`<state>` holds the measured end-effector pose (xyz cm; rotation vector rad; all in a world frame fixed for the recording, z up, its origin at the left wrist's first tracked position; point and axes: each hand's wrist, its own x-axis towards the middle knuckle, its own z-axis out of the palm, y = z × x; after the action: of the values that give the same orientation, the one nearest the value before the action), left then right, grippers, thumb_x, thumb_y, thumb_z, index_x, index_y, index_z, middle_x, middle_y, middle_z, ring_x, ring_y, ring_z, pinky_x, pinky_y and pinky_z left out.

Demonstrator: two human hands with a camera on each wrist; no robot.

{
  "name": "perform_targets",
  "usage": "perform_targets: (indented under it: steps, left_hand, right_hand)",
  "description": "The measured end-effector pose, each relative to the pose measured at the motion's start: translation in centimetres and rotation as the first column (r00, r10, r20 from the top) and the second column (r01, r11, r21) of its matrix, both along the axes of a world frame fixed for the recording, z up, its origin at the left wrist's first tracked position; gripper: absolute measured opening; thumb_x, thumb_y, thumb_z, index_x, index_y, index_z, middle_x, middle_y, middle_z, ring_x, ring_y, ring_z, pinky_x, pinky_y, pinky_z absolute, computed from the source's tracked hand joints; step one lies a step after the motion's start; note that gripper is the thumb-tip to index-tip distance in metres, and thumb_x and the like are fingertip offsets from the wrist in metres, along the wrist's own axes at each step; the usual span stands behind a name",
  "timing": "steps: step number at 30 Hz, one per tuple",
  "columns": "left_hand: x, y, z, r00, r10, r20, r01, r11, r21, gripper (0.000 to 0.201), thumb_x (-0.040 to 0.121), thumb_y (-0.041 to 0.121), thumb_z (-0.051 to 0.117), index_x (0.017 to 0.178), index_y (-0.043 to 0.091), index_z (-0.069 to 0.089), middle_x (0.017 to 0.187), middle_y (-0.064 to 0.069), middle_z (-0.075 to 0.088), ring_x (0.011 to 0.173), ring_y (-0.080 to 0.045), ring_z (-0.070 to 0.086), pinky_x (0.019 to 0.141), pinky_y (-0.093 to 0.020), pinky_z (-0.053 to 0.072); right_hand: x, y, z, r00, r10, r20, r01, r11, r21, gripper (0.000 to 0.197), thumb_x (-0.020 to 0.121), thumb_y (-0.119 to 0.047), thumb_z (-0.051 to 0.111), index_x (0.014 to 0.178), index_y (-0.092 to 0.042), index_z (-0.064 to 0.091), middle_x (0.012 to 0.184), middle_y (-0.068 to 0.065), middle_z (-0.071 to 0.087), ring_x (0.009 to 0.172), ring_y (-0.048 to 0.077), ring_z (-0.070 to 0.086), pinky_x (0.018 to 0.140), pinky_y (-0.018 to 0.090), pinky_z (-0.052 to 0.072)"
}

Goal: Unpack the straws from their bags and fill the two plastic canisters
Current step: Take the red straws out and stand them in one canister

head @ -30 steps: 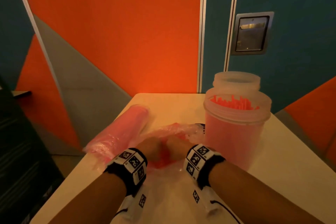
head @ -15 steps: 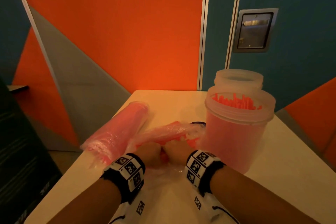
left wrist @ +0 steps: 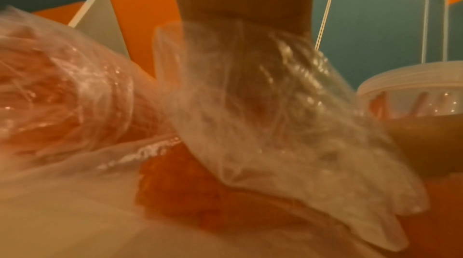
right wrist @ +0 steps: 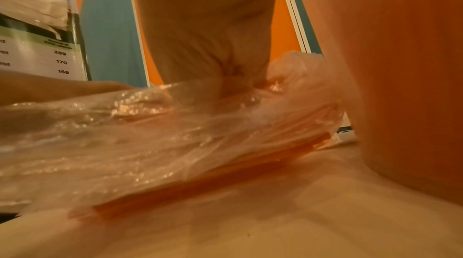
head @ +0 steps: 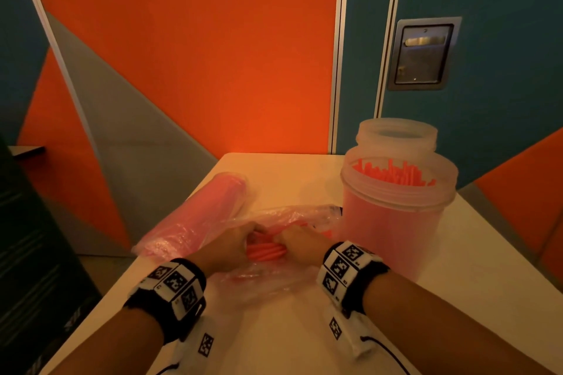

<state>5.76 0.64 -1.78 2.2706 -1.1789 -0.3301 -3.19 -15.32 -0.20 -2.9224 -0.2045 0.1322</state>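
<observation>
A clear plastic bag [head: 292, 216] of pink straws lies on the white table [head: 457, 298] in front of me. My left hand [head: 234, 240] and right hand [head: 300, 245] both grip the bag's near end, pulled apart, with a bunch of pink straws [head: 266, 250] bared between them. In the left wrist view the bag film [left wrist: 288, 123] drapes over my hand. The right wrist view has straws [right wrist: 213, 179] lying inside the film on the table. A translucent canister [head: 396, 216] packed with pink straws stands at the right. A second canister [head: 396, 137], its inside hidden, stands behind it.
A second, sealed bag of pink straws [head: 201, 216] lies along the table's left edge. The table's far edge meets an orange, grey and teal wall [head: 213, 55]. A dark object [head: 36, 268] stands on the floor at the left.
My hands have pulled apart a little, and the bag's near end has opened, so pink straws show between them. The view has tilted down slightly.
</observation>
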Motion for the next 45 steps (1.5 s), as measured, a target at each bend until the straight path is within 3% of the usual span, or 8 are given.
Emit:
perform_targets:
  steps: [4, 9, 15, 17, 19, 23, 33, 45]
  left_hand:
    - [0.7, 1.4, -0.5, 0.997, -0.053, -0.047, 0.045, 0.987, -0.157, 0.054, 0.067, 0.023, 0.083, 0.113, 0.029, 0.055, 0.111, 0.000, 0.063, 0.096, -0.008, 0.063, 0.087, -0.027, 0.053]
    - [-0.3, 2.4, 0.8, 0.845, 0.027, -0.534, -0.219, 0.928, -0.300, 0.080, 0.068, 0.083, 0.040, 0.113, 0.019, 0.059, 0.108, -0.006, 0.066, 0.099, -0.020, 0.064, 0.093, -0.034, 0.049]
    - [-0.7, 0.1, 2.1, 0.551, -0.106, -0.828, -0.482, 0.769, -0.420, 0.074, 0.096, 0.055, 0.008, 0.104, 0.002, 0.059, 0.097, -0.020, 0.067, 0.086, -0.031, 0.062, 0.080, -0.041, 0.047]
    - [-1.6, -0.8, 2.0, 0.731, 0.043, -0.681, -0.373, 0.861, -0.346, 0.043, 0.101, 0.036, 0.031, 0.097, 0.006, 0.062, 0.092, -0.013, 0.066, 0.080, -0.024, 0.062, 0.081, -0.042, 0.050]
    - [-2.2, -1.9, 1.0, 0.972, 0.164, -0.166, -0.175, 0.983, -0.050, 0.015, 0.092, 0.017, 0.051, 0.095, 0.012, 0.065, 0.094, -0.004, 0.067, 0.082, -0.015, 0.060, 0.084, -0.033, 0.051]
    - [-4.4, -5.1, -1.6, 0.940, -0.027, 0.340, -0.081, 0.951, 0.299, 0.043, 0.086, 0.033, 0.054, 0.125, 0.015, 0.052, 0.130, -0.007, 0.053, 0.115, -0.024, 0.051, 0.096, -0.036, 0.046]
    - [-4.5, -6.7, -2.4, 0.948, 0.052, 0.315, -0.160, 0.931, 0.328, 0.025, 0.094, 0.020, 0.046, 0.111, 0.009, 0.060, 0.114, -0.007, 0.064, 0.103, -0.025, 0.061, 0.090, -0.034, 0.050]
    - [-5.1, -5.0, 3.2, 0.956, 0.293, 0.013, -0.263, 0.876, -0.405, 0.027, 0.089, 0.038, 0.058, 0.097, 0.012, 0.056, 0.081, 0.000, 0.061, 0.074, -0.020, 0.060, 0.068, -0.037, 0.052]
  right_hand:
    - [0.2, -0.5, -0.2, 1.000, -0.010, 0.006, 0.009, 0.998, 0.061, 0.025, 0.089, -0.007, 0.050, 0.112, -0.007, 0.059, 0.107, 0.015, 0.066, 0.097, 0.030, 0.062, 0.080, 0.031, 0.047]
    - [0.1, -1.3, 0.3, 0.999, -0.046, 0.010, 0.042, 0.972, 0.230, 0.023, 0.090, -0.011, 0.054, 0.112, -0.004, 0.050, 0.110, 0.015, 0.061, 0.089, 0.021, 0.055, 0.074, 0.024, 0.037]
    - [-0.8, -1.4, 1.5, 0.975, -0.179, 0.134, 0.075, 0.827, 0.557, 0.013, 0.094, -0.012, 0.048, 0.107, -0.010, 0.045, 0.085, 0.001, 0.052, 0.074, 0.015, 0.050, 0.062, 0.025, 0.039]
    - [-1.1, -1.3, 2.0, 0.932, -0.318, 0.176, 0.077, 0.646, 0.759, 0.009, 0.094, -0.011, 0.048, 0.099, -0.018, 0.047, 0.083, -0.003, 0.051, 0.077, 0.015, 0.050, 0.071, 0.030, 0.041]
    - [-1.4, -1.1, 2.9, 0.882, -0.430, 0.191, 0.035, 0.465, 0.885, 0.016, 0.094, -0.009, 0.048, 0.087, -0.024, 0.045, 0.077, -0.005, 0.047, 0.073, 0.012, 0.046, 0.073, 0.029, 0.039]
    - [-2.2, -0.3, 4.6, 0.851, -0.488, 0.194, -0.017, 0.344, 0.939, 0.015, 0.094, -0.009, 0.048, 0.088, -0.023, 0.044, 0.078, -0.004, 0.046, 0.072, 0.010, 0.046, 0.076, 0.027, 0.040]
    - [-4.7, -1.2, 4.9, 0.793, -0.540, 0.282, -0.077, 0.371, 0.925, 0.020, 0.093, -0.006, 0.048, 0.086, -0.025, 0.044, 0.078, -0.007, 0.048, 0.071, 0.008, 0.050, 0.071, 0.020, 0.043]
    - [-6.7, -1.3, 5.6, 0.747, -0.584, 0.318, -0.202, 0.257, 0.945, 0.019, 0.094, -0.001, 0.045, 0.085, -0.018, 0.045, 0.071, 0.002, 0.048, 0.052, -0.002, 0.052, 0.057, 0.015, 0.047]
